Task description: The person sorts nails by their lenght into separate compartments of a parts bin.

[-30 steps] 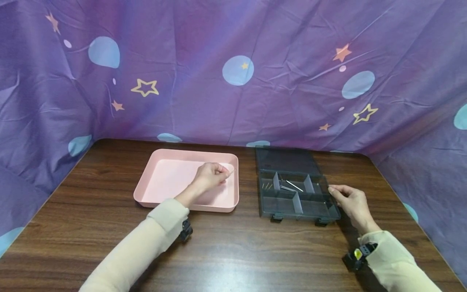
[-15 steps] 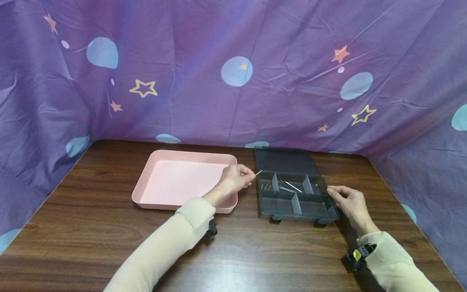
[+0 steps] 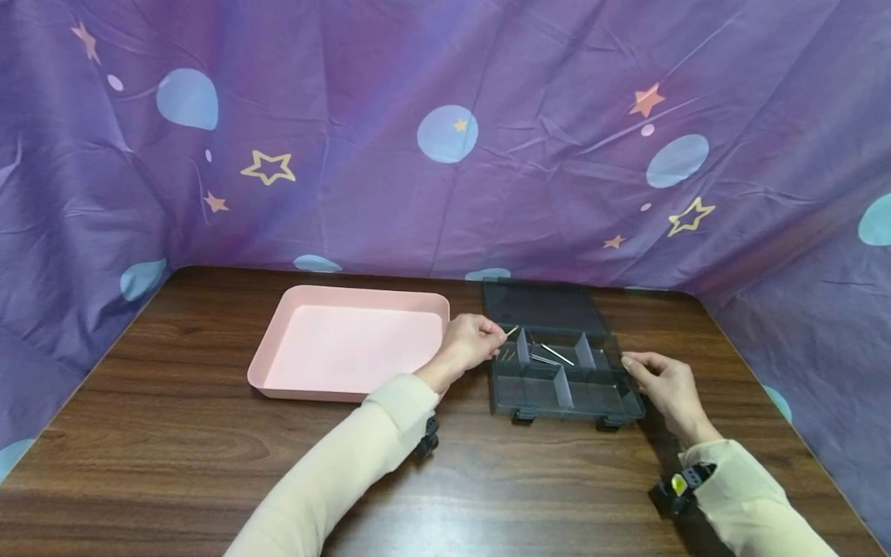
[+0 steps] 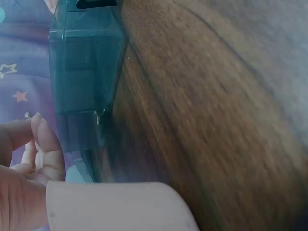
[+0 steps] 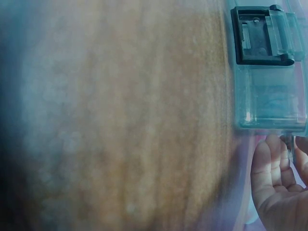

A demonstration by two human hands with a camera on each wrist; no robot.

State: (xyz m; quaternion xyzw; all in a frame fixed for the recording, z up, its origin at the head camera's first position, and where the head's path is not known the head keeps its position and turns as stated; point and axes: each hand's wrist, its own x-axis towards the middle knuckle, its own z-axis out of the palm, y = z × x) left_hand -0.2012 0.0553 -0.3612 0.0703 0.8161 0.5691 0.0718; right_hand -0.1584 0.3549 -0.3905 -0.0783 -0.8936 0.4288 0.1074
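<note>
My left hand (image 3: 473,340) pinches a thin gold-coloured rod (image 3: 512,330) between thumb and fingertips. It is over the left back compartment of a dark see-through organizer box (image 3: 529,393), whose lid lies open toward the back. Several similar gold rods (image 3: 508,356) lie in that compartment, partly behind the fingers. Silver rods (image 3: 558,355) lie in the compartment beside it. On the box's right side, my right hand (image 3: 668,387) grips the edge between thumb and fingers. The left wrist view catches only the rod's small tip above the left fingertips (image 4: 41,125).
A pink tray (image 3: 267,371) stands left of the box, its right end partly behind the left arm. Two black latches (image 3: 524,417) stick out from the box's front. Behind the wooden table (image 3: 174,433) hangs a purple curtain (image 3: 376,193) with stars.
My left hand has carried the gold rod rightward from above the pink tray to the box's left back compartment. The right hand has kept its grip on the box's edge.
</note>
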